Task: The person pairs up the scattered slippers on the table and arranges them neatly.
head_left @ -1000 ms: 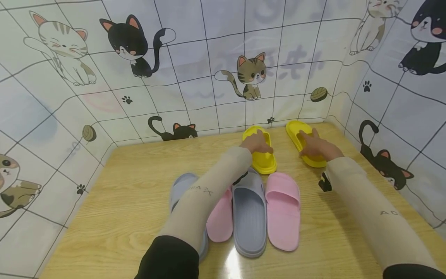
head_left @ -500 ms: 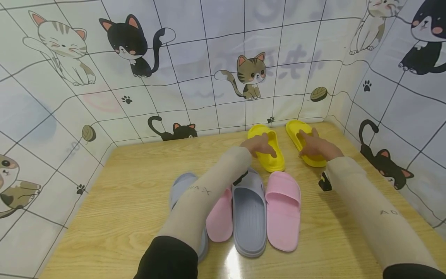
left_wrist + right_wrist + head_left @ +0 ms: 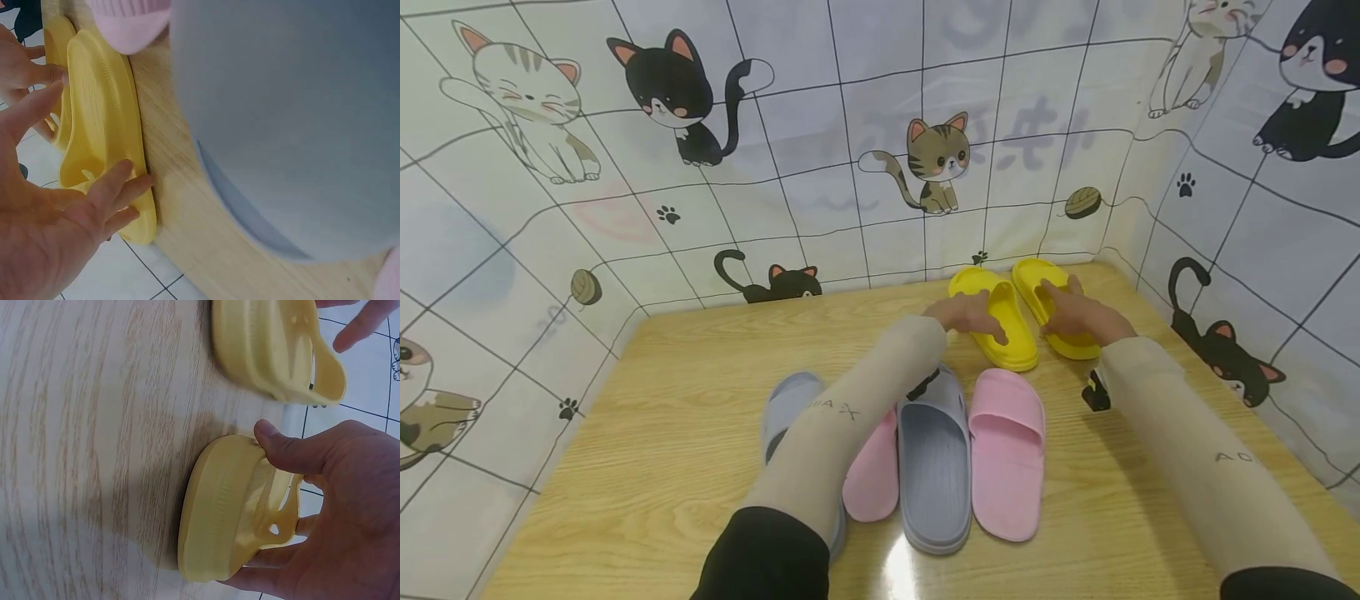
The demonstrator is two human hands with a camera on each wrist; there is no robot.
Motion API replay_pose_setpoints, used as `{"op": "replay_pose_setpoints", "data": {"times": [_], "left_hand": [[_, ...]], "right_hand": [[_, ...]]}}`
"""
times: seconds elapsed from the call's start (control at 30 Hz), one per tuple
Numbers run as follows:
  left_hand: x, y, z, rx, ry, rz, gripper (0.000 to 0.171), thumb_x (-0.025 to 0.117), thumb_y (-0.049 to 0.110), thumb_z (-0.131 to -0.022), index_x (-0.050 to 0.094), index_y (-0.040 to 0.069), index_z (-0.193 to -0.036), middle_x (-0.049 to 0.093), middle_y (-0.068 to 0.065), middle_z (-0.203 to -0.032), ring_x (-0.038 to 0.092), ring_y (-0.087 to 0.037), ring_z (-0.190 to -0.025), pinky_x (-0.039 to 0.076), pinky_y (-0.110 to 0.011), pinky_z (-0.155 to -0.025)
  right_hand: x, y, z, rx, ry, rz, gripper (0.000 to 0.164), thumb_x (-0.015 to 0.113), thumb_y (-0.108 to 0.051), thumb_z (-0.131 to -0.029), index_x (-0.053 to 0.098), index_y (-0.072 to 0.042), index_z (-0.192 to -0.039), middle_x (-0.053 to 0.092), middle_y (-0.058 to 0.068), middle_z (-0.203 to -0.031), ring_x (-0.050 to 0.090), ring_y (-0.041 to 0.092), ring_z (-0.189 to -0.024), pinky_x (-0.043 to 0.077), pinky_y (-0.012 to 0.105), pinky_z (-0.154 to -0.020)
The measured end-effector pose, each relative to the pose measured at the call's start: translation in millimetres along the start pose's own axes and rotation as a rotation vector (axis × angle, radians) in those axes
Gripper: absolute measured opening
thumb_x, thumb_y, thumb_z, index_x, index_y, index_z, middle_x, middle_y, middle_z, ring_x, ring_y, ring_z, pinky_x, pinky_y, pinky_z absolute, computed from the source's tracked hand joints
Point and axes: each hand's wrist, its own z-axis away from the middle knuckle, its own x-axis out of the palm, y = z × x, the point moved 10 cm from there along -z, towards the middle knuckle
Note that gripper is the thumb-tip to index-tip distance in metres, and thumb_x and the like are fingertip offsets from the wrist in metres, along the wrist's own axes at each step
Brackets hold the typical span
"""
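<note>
Two yellow slippers stand side by side by the back wall, toes away from me. Over the left yellow slipper point(image 3: 1017, 347) is my left hand point(image 3: 967, 314). In the left wrist view its loosely extended fingers point(image 3: 119, 187) lie against the slipper's outer side near the strap; the thumb is raised by the other side. My right hand point(image 3: 1078, 315) grips the right yellow slipper point(image 3: 215, 519) across its strap end, the thumb on one edge and the fingers on the far side, partly hidden. The slippers' near ends almost meet.
Nearer to me a grey slipper point(image 3: 936, 475) stands between two pink ones, the right pink slipper point(image 3: 1007, 467) and the left pink slipper point(image 3: 871, 479). Another grey slipper point(image 3: 793, 400) is partly hidden by my left sleeve. Cat-patterned walls point(image 3: 820, 200) enclose the wooden tabletop point(image 3: 692, 400).
The left yellow slipper has slid right and turned slightly, its near end now close to the right one. My left hand has shifted right with it. The right hand stays put.
</note>
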Motion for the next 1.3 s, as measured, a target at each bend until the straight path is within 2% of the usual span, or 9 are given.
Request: {"op": "replay_pose_setpoints", "data": {"times": [0.17, 0.3, 0.5, 0.7, 0.8, 0.93, 1.1, 1.2, 1.3], "left_hand": [[-0.7, 6.4, -0.9, 0.044, 0.018, 0.034, 0.108, 0.069, 0.061, -0.086, 0.003, 0.033, -0.167, 0.015, 0.004, -0.175, 0.021, -0.016, -0.160, 0.031, -0.041, -0.127], [1.2, 12.9, -3.6, 0.096, 0.013, 0.057, 0.109, 0.069, 0.058, -0.087, 0.002, 0.027, -0.168, 0.017, 0.004, -0.175, 0.024, -0.015, -0.159, 0.030, -0.038, -0.128], [9.9, 13.9, -5.8, 0.122, -0.042, 0.071, 0.109, 0.068, 0.059, -0.088, 0.001, 0.030, -0.168, 0.011, 0.010, -0.175, 0.023, -0.012, -0.159, 0.026, -0.036, -0.129], [19.1, 17.5, 0.2, 0.203, -0.159, 0.256, 0.112, 0.074, 0.050, -0.090, -0.002, 0.025, -0.168, 0.000, 0.009, -0.176, 0.023, -0.018, -0.160, 0.027, -0.040, -0.129], [17.3, 17.2, 6.6, 0.237, -0.172, 0.305, 0.111, 0.075, 0.049, -0.090, -0.001, 0.025, -0.168, -0.001, 0.008, -0.176, 0.020, -0.019, -0.161, 0.029, -0.045, -0.128], [5.9, 6.3, 18.2, 0.270, -0.135, 0.308, 0.107, 0.072, 0.052, -0.091, 0.003, 0.028, -0.168, 0.002, 0.008, -0.176, 0.023, -0.019, -0.160, 0.035, -0.049, -0.125], [-16.0, -13.5, 39.1, 0.333, -0.068, 0.359, 0.102, 0.071, 0.050, -0.093, 0.006, 0.028, -0.168, 0.006, 0.003, -0.176, 0.030, -0.026, -0.157, 0.039, -0.052, -0.122], [-28.1, -32.2, 55.6, 0.355, -0.007, 0.371, 0.097, 0.070, 0.050, -0.094, 0.009, 0.030, -0.168, 0.012, 0.002, -0.176, 0.037, -0.027, -0.153, 0.043, -0.050, -0.119], [-38.7, -51.6, 74.7, 0.390, 0.080, 0.325, 0.090, 0.067, 0.052, -0.095, 0.017, 0.030, -0.167, 0.020, 0.001, -0.174, 0.036, -0.025, -0.154, 0.040, -0.048, -0.121]], "right_hand": [[-0.1, -1.1, 0.4, -0.019, -0.007, -0.011, 0.096, 0.063, -0.025, -0.099, -0.004, -0.010, -0.165, -0.029, 0.037, -0.161, 0.006, 0.073, -0.143, 0.017, 0.085, -0.111], [0.9, -1.0, 1.3, -0.030, -0.031, -0.046, 0.094, 0.060, -0.025, -0.100, -0.005, -0.011, -0.165, -0.031, 0.037, -0.160, -0.003, 0.070, -0.146, 0.011, 0.085, -0.112], [-0.2, -4.8, 2.2, -0.057, -0.056, -0.054, 0.088, 0.054, -0.021, -0.099, -0.003, -0.008, -0.165, -0.029, 0.039, -0.159, -0.007, 0.069, -0.146, 0.006, 0.083, -0.115], [-3.9, -6.8, 1.4, -0.085, -0.044, -0.038, 0.089, 0.054, -0.020, -0.098, -0.004, -0.005, -0.164, -0.028, 0.042, -0.159, -0.006, 0.069, -0.146, 0.008, 0.083, -0.115], [-7.0, -6.8, 2.1, -0.125, -0.013, -0.029, 0.090, 0.057, -0.019, -0.098, -0.002, 0.000, -0.163, -0.028, 0.044, -0.157, -0.010, 0.068, -0.146, 0.009, 0.081, -0.116], [-9.4, -6.2, 1.6, -0.179, 0.017, -0.033, 0.091, 0.057, -0.019, -0.098, -0.004, 0.003, -0.161, -0.032, 0.047, -0.153, -0.009, 0.070, -0.144, 0.009, 0.079, -0.117], [-16.1, -1.6, 0.5, -0.220, 0.090, 0.009, 0.083, 0.046, -0.025, -0.107, -0.010, 0.004, -0.160, -0.036, 0.048, -0.149, -0.003, 0.078, -0.139, 0.011, 0.082, -0.114], [-26.6, -11.6, 4.5, -0.255, 0.176, 0.004, 0.081, 0.039, -0.034, -0.111, -0.014, 0.004, -0.160, -0.036, 0.044, -0.153, -0.010, 0.074, -0.143, 0.011, 0.083, -0.114], [-39.0, -33.6, 17.5, -0.299, 0.255, -0.047, 0.083, 0.037, -0.043, -0.111, -0.011, 0.002, -0.162, -0.029, 0.037, -0.161, -0.013, 0.062, -0.151, 0.007, 0.078, -0.118]]}}
